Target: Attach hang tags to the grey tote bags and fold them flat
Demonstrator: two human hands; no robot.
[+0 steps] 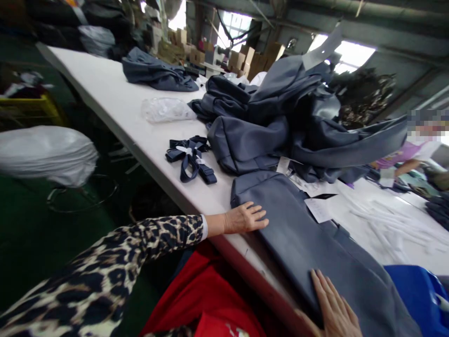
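A long dark blue-grey bag [291, 224] lies flat along the near edge of the white table [94, 79]. Flat on its far left part rests my left hand [247, 217], fingers spread. Lower right, my right hand [333, 306] presses the bag's near part with its fingers stretched out; the picture's bottom edge cuts it off. A white paper tag [319, 209] sits on the bag's far side. Just beyond the bag is a heap of similar bags [252, 140]. A bundle of dark blue straps [191, 157] lies left of that heap.
A clear plastic packet [166, 110] and another dark blue bag [157, 72] lie farther along the table. White strips [393, 224] are spread at the right, near a blue container [417, 295]. A covered stool [49, 152] stands left. Another person [407, 154] is at the far right.
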